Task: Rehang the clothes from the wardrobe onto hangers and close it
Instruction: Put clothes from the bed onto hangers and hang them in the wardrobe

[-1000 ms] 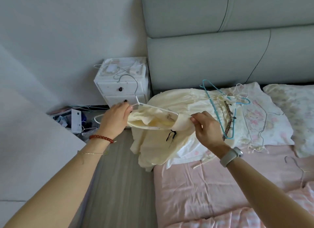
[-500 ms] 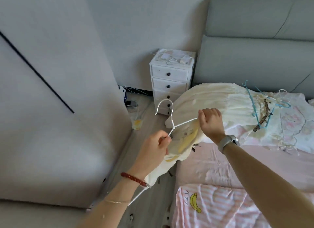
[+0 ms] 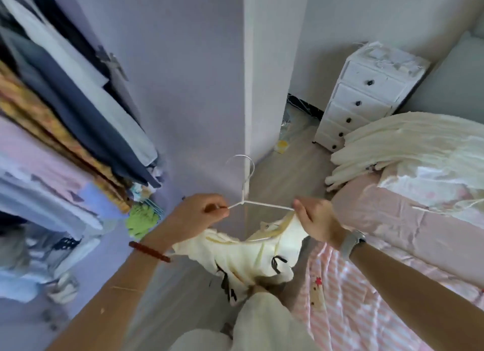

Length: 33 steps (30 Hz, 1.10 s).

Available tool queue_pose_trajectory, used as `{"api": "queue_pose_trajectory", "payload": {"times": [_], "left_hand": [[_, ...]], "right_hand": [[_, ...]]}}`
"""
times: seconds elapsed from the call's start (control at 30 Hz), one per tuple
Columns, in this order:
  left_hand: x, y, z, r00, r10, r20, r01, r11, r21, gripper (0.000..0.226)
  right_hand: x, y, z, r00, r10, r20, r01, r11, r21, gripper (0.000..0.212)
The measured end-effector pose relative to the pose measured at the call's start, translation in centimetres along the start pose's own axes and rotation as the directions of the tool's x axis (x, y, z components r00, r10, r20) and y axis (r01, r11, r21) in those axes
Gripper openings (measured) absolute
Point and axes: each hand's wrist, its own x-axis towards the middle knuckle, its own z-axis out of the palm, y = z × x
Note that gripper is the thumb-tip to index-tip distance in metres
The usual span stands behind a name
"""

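A white hanger is pinched at each shoulder by the left hand and right hand, a cream garment apparently draped just below both grips.

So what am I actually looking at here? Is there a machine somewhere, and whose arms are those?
There is no machine: a person is doing a chore, and a wide-angle camera worn on their head looks forward and down, so the arms are their own and the room looks bent. The left hand pinches one end of a white wire hanger. The right hand grips the other end together with a cream garment that hangs from it. To the left is the open wardrobe, full of hanging clothes. To the right is a bed with a pink sheet and a pile of cream fabric on it, and beside it a white drawer unit.
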Motion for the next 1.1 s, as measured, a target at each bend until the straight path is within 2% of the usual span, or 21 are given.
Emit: {"api": "queue_pose_trajectory", "payload": {"times": [0.07,0.13,0.23,0.3,0.4,0.5,0.63,0.73,0.83,0.9,0.97,1.1], "left_hand": [[-2.9,-3.6,-2.4,0.98,-0.101,-0.171,0.103,0.995,0.004,0.021],[-5.7,-6.9,-4.2,0.908,-0.214,-0.359,0.216,0.976,-0.037,0.016],[-10.3,-11.1,-6.4,0.741,-0.329,-0.586,0.294,0.943,-0.157,0.011],[-13.4,-13.3,-7.9,0.617,-0.365,-0.697,0.329,0.924,-0.193,0.01],[-18.0,-15.9,-10.4,0.4,-0.358,-0.844,0.288,0.923,-0.255,0.014],[-22.0,-18.1,-13.3,0.238,-0.377,-0.895,0.323,0.9,-0.294,0.022],[-25.8,-20.0,-18.0,0.027,-0.341,-0.94,0.373,0.876,-0.307,0.024],[-27.9,-21.4,-22.0,-0.105,-0.293,-0.95,0.391,0.867,-0.31,0.025],[-29.4,-22.7,-26.0,-0.243,-0.324,-0.914,0.32,0.863,-0.391,0.031],[-30.4,-23.6,-28.5,-0.301,-0.367,-0.88,0.26,0.857,-0.446,0.033],[-30.9,-24.0,-29.9,-0.318,-0.379,-0.869,0.237,0.856,-0.46,0.027],[-32.8,-24.9,-33.5,-0.369,-0.353,-0.86,0.295,0.833,-0.469,0.032]], "right_hand": [[0.8,-4.0,1.7,0.97,-0.195,0.144,0.196,0.981,0.007,0.047],[2.0,-8.2,3.5,0.909,-0.338,0.242,0.338,0.94,0.045,0.022],[4.2,-14.5,6.0,0.804,-0.508,0.307,0.503,0.858,0.102,0.01],[5.9,-19.0,7.6,0.729,-0.594,0.341,0.58,0.8,0.155,0.014],[8.1,-26.0,9.7,0.637,-0.674,0.374,0.609,0.738,0.291,0.018],[9.8,-33.0,10.9,0.545,-0.75,0.374,0.577,0.659,0.482,0.021],[12.1,-41.4,12.0,0.476,-0.8,0.365,0.493,0.586,0.643,0.022],[13.6,-47.2,13.4,0.464,-0.817,0.343,0.444,0.549,0.708,0.019],[15.4,-52.4,14.9,0.497,-0.798,0.34,0.331,0.537,0.776,0.02],[16.6,-55.8,16.0,0.481,-0.804,0.349,0.253,0.508,0.823,0.02],[17.2,-58.0,16.6,0.47,-0.804,0.365,0.187,0.494,0.849,0.019],[18.3,-63.4,18.0,0.408,-0.826,0.389,0.144,0.479,0.866,0.019]]}}
